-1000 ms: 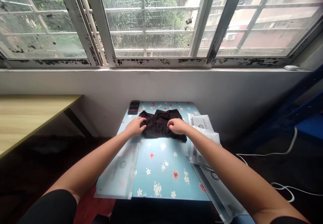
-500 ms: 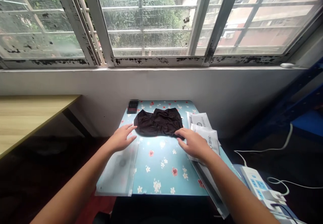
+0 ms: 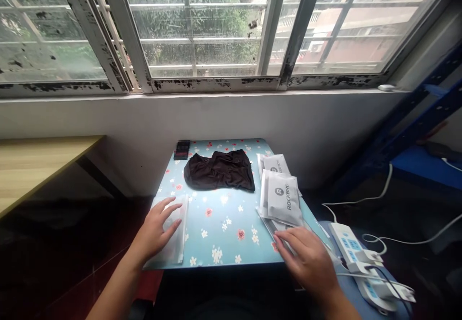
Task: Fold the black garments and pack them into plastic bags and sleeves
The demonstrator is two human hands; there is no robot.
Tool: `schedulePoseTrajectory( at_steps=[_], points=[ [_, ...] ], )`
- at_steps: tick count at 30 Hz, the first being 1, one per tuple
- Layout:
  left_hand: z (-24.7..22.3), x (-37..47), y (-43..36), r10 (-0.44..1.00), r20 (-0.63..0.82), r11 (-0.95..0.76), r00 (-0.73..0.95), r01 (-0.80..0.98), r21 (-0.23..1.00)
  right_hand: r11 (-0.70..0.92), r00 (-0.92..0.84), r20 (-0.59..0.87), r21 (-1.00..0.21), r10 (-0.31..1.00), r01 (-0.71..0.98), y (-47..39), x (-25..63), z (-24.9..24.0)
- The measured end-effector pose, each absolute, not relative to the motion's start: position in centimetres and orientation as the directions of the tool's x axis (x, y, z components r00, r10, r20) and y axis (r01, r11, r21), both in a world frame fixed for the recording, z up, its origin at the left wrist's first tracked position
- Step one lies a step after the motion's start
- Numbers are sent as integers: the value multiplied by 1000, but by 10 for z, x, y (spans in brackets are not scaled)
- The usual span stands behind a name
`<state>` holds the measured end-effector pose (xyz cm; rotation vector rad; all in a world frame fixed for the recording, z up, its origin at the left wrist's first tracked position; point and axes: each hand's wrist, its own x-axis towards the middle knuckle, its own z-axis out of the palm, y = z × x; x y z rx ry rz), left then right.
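A black cloth garment [image 3: 220,170] lies spread out, slightly wrinkled, on the far part of the small flowered blue table [image 3: 227,243]. My left hand [image 3: 155,231] is over clear plastic bags [image 3: 176,248] at the table's left edge, fingers spread and holding nothing. On the right side, grey-white printed packets [image 3: 283,197] lie overlapped on top of a larger plastic bag [image 3: 265,219]. My right hand [image 3: 306,257] is at the near part of that bag, thumb and fingers closed at its edge. Most of the bag is hidden under the packets and the hand.
A small dark blurred box [image 3: 182,150] stands at the far left corner of the table. A white power strip [image 3: 352,248] with plugs and cables sits to the right on a blue stool [image 3: 364,291]. A wooden desk [image 3: 43,166] is on the left. Windows [image 3: 202,36] line the wall.
Both hands have left the sides of the black garment and come back toward me. My right hand has gone to the plastic bag; my left is over the clear bags. The view has shifted slightly.
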<state>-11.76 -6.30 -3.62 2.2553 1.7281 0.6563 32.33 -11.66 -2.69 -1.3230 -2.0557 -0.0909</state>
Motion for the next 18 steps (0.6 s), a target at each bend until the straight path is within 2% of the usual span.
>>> schedulePoseTrajectory(
  at_steps=[2,4,9,14,18],
  points=[
    [-23,-100,-67,900,360,-408,247,769,493,479,-264,597,-233,757,846,-111,310,-34],
    [-13,-79,-75,843,442,-523,308,664,535,427,-256,584,-173,770,888,-100,300,-40],
    [-8,-34,-104,654,479,-743,586,379,551,258,-174,528,-89,831,962,-78,284,-50],
    [-10,-18,-120,611,468,-743,638,259,617,217,-148,507,-81,849,973,-70,285,-49],
    [-6,-14,-121,614,468,-732,635,238,638,271,-177,595,-72,784,960,-71,292,-45]
  ],
)
